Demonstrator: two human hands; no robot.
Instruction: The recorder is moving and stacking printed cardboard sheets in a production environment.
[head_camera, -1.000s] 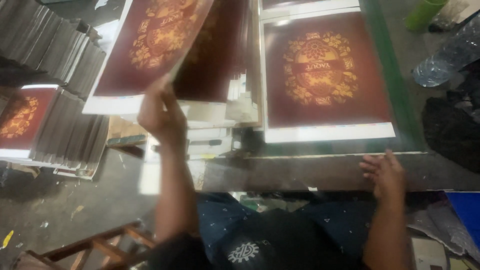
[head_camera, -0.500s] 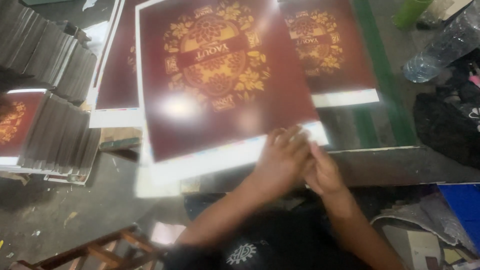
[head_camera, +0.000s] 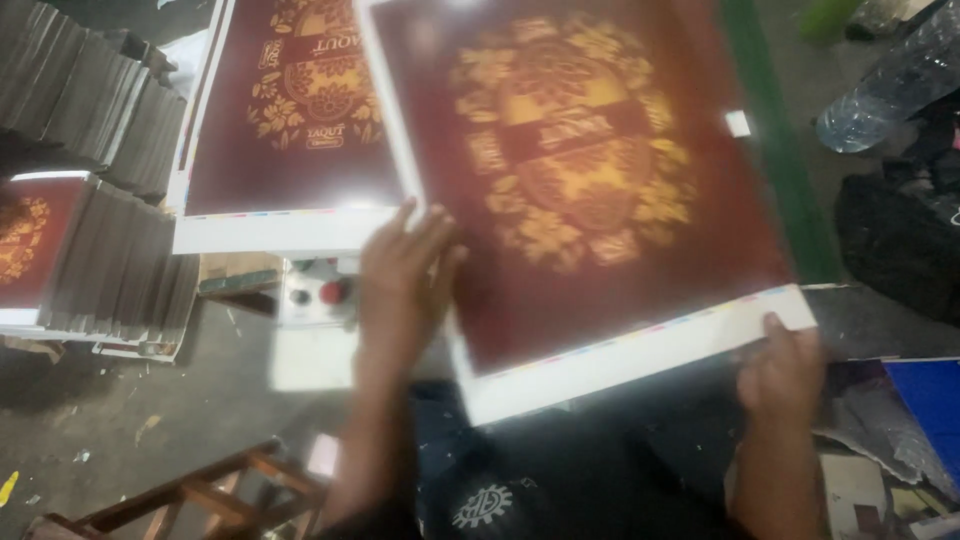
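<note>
A large printed sheet (head_camera: 580, 190), dark red with a gold ornament and a white border, lies tilted across the work surface. My left hand (head_camera: 400, 280) rests flat on its left edge, fingers spread. My right hand (head_camera: 785, 365) grips its near right corner at the white border. To the left lies a second sheet (head_camera: 290, 130) of the same print on a pile.
Stacks of printed sheets (head_camera: 90, 230) stand at the left. A small control box with a red button (head_camera: 320, 293) sits below the left pile. A clear plastic bottle (head_camera: 885, 90) and dark bag (head_camera: 900, 245) lie at the right. A green strip (head_camera: 775, 140) edges the table. A wooden frame (head_camera: 200, 495) stands on the floor.
The sheet has moved right and lower over the table. My hands, together at its near edge half a second ago, have spread to its left edge and right corner.
</note>
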